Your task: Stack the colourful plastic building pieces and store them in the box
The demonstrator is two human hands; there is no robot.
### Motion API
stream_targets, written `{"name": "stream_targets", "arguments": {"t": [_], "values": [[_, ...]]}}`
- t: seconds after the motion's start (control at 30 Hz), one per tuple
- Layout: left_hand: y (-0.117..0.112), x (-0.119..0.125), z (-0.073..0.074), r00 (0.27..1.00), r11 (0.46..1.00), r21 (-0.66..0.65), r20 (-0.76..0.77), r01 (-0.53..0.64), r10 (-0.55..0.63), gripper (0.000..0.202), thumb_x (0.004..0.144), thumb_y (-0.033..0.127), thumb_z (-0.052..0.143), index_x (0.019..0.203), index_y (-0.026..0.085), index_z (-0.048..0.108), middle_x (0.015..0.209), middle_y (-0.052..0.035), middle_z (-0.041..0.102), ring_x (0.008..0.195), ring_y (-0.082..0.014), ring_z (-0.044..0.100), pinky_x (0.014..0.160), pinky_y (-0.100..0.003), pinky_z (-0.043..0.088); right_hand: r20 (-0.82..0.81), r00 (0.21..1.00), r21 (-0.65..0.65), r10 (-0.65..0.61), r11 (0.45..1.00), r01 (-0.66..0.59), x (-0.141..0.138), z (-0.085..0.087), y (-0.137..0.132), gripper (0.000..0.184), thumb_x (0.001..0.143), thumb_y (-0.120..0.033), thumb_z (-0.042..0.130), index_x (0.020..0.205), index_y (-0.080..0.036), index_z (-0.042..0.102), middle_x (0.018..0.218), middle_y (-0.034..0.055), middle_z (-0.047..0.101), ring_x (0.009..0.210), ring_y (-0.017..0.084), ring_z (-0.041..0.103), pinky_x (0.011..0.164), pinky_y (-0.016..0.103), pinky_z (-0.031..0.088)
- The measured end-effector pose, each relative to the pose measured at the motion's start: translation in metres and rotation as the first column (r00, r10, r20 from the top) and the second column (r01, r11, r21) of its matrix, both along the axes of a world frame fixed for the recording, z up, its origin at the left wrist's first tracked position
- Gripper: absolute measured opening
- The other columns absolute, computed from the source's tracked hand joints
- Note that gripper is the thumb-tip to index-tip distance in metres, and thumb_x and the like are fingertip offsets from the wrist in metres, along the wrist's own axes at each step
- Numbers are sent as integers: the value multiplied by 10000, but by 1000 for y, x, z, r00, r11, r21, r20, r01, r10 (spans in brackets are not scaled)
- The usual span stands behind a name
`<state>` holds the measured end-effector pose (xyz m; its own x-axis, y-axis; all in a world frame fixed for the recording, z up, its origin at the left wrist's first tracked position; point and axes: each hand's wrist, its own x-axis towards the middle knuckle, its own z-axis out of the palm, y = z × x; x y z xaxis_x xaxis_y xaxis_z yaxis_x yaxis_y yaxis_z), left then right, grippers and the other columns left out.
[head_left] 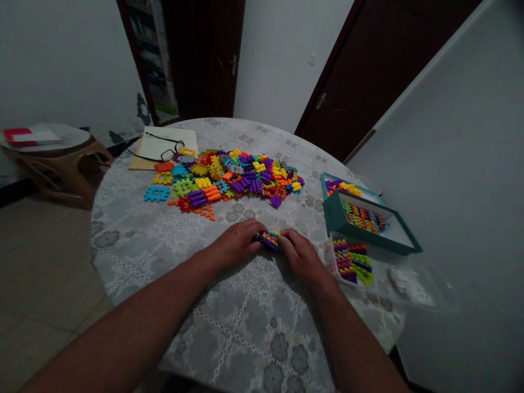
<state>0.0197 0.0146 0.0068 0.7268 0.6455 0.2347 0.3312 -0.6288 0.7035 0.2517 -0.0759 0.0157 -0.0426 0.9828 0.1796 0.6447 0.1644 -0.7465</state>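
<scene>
A small cluster of joined plastic building pieces [271, 240], purple, yellow, blue and orange, is held between my two hands low over the tablecloth. My left hand [241, 240] closes on its left end, thumb and fingers pinching it. On the other end, my right hand [301, 252] grips with thumb and fingers. Part of the cluster is hidden behind my fingertips. Beyond my hands spreads a large pile of loose building pieces [245, 177] in many colours, with a purple piece [275, 202] at its near edge.
On the right stand a green box [368, 232], its lid [327, 177] and a clear plastic tub [333, 262], all holding coloured pieces. A clear lid [438, 289] lies nearby. Glasses [167, 155] rest on papers [180, 136] at back left. A stool [77, 158] stands beyond the round table [123, 262].
</scene>
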Motion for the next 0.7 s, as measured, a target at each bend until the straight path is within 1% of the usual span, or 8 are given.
{"name": "stream_targets", "arguments": {"t": [0.17, 0.3, 0.4, 0.47, 0.53, 0.63, 0.7], "values": [[2, 0, -3, 1000, 1000, 17, 8, 3, -3, 311, 964, 201, 684, 1268, 249, 725, 1204, -70, 748, 1166, -253, 693, 1072, -407, 525, -58, 998, 20, -16, 1000, 17, -8, -4, 8, 296, 1085, -450, 561, 1073, -240, 769, 1022, 41, 788, 940, 221, 712, 880, 333, 540], [3, 1, -3, 1000, 1000, 8, 7, -8, 8, 361, 958, 196, 680, 1311, 264, 717, 1260, -74, 748, 1215, -263, 690, 1118, -425, 519, -111, 993, 12, -49, 999, 51, -16, -6, 16, 331, 1060, -484, 592, 1046, -236, 810, 1008, 52, 807, 943, 236, 729, 907, 361, 557], [3, 1, -2, 1000, 1000, 1, 21, -1, 1, 393, 959, 184, 673, 1337, 286, 707, 1303, -65, 743, 1252, -260, 680, 1154, -439, 508, -168, 982, 12, -86, 996, 89, -19, -9, 20, 359, 1057, -501, 585, 1105, -234, 820, 1079, 65, 824, 1019, 255, 746, 961, 386, 568], [2, 1, -2, 999, 1000, 9, 34, 9, -9, 408, 964, 177, 664, 1356, 288, 697, 1335, -69, 735, 1279, -263, 669, 1166, -455, 504, -201, 975, 18, -93, 995, 98, -18, -11, 19, 377, 1065, -498, 566, 1148, -229, 816, 1132, 72, 822, 1065, 261, 748, 990, 394, 569], [2, 1, -4, 999, 1000, 19, 34, 12, -13, 419, 969, 181, 665, 1374, 285, 686, 1351, -76, 728, 1293, -268, 663, 1168, -470, 506, -215, 972, 19, -89, 995, 96, -15, -12, 15, 392, 1077, -489, 541, 1162, -222, 815, 1143, 76, 817, 1064, 259, 749, 990, 391, 572], [1, 1, -6, 1000, 1000, 27, 15, -1, 0, 456, 971, 193, 674, 1420, 273, 656, 1373, -97, 718, 1303, -281, 660, 1169, -485, 506, -207, 975, 14, -82, 996, 87, -10, -13, 9, 419, 1091, -484, 513, 1198, -213, 813, 1124, 79, 812, 1047, 258, 747, 977, 389, 578], [1, 1, -8, 1000, 999, 30, 2, -11, 11, 469, 977, 202, 674, 1440, 269, 640, 1379, -107, 715, 1304, -287, 660, 1166, -488, 506, -191, 978, 0, -82, 997, 83, -7, -12, 4, 429, 1097, -489, 504, 1218, -213, 809, 1075, 78, 809, 1023, 257, 747, 956, 389, 586]]}}
